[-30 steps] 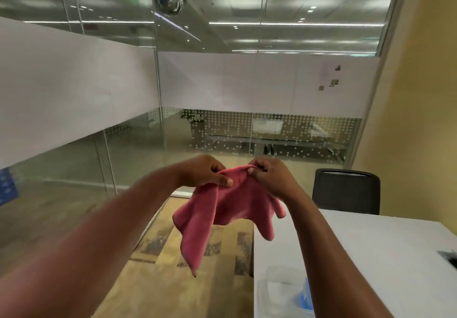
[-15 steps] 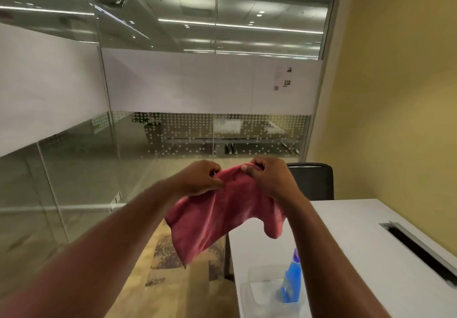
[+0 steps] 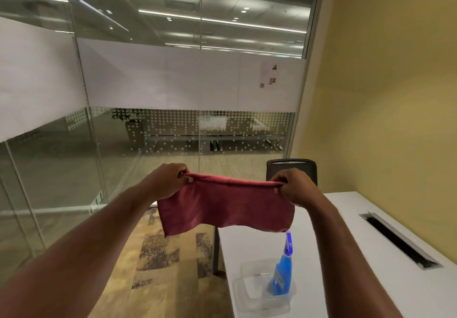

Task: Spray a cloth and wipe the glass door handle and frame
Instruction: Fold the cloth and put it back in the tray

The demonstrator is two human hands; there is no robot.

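A pink-red cloth (image 3: pixel 225 206) hangs stretched flat in front of me. My left hand (image 3: pixel 165 181) pinches its upper left corner and my right hand (image 3: pixel 294 189) pinches its upper right corner. A blue spray bottle (image 3: pixel 282 268) leans inside a clear plastic tub (image 3: pixel 249 290) on the white table (image 3: pixel 346 255), below the cloth's right edge. Glass walls with a frosted band and thin metal frames (image 3: pixel 91 124) fill the left and the far side. No door handle shows.
A dark chair back (image 3: pixel 291 169) stands behind the table's far end, partly hidden by my right hand. A long cable slot (image 3: pixel 398 241) is cut into the table near the yellow wall (image 3: pixel 395 107). Patterned carpet (image 3: pixel 160 255) lies left of the table.
My hands have drawn apart, spreading the bunched cloth out flat between them. The view has swung right and down, bringing the table, tub and spray bottle more into sight.
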